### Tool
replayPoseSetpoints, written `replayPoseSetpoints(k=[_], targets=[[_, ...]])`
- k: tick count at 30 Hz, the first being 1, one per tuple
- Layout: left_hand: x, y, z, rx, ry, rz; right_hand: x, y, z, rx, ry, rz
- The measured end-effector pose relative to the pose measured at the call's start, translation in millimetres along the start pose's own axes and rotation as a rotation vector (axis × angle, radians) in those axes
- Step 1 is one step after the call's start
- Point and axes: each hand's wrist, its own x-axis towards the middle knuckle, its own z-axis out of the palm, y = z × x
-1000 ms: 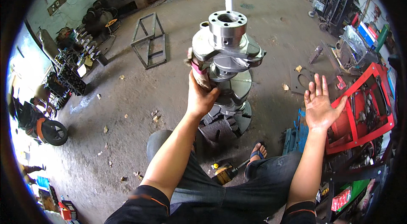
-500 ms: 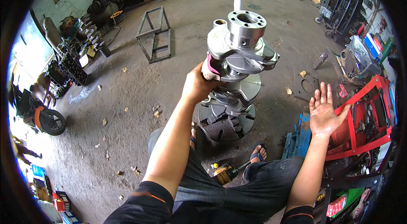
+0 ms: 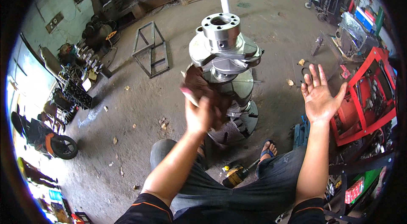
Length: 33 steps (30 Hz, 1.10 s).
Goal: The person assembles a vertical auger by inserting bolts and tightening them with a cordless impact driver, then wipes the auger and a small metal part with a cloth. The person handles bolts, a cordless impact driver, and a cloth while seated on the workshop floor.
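Workshop floor (image 3: 275, 25) surrounds the crankshaft (image 3: 231, 65), which I see standing upright, long axis vertical, just ahead-right of the left hand (image 3: 198, 116); this nearer hand grips a blurred brown rag (image 3: 196, 81). Right hand (image 3: 321, 99), fingers spread, is empty.

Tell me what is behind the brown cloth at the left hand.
Behind the brown cloth, held in the left hand, stands an upright metal crankshaft; its flanged top and right side show. The part of its left side behind cloth and hand is covered.
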Motion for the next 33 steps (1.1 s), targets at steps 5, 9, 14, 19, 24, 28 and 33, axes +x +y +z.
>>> replayPoseSetpoints(k=[5, 9, 14, 19, 24, 28, 33], targets=[[-26, -21, 57, 1.049, -0.256, 0.685, 1, 3, 3, 0.012, 0.023, 0.001], [5, -3, 79, 1.297, -0.245, 0.637, 1, 1, 3, -0.003, 0.063, 0.001], [27, 13, 83, 1.411, -0.407, 0.547, 2, -4, 3, -0.044, 0.076, -0.025], [27, 24, 32, 1.355, -0.580, 0.846, 2, -6, 2, -0.001, 0.011, -0.034], [36, 16, -63, 1.307, -0.506, 0.756, -2, -13, -2, 0.029, 0.005, -0.032], [70, 18, -154, 0.426, -0.150, 0.178, -5, -20, -4, 0.017, 0.064, -0.057], [101, 41, -217, 0.015, 0.326, -0.003, -3, -18, -4, -0.022, 0.145, -0.059]])
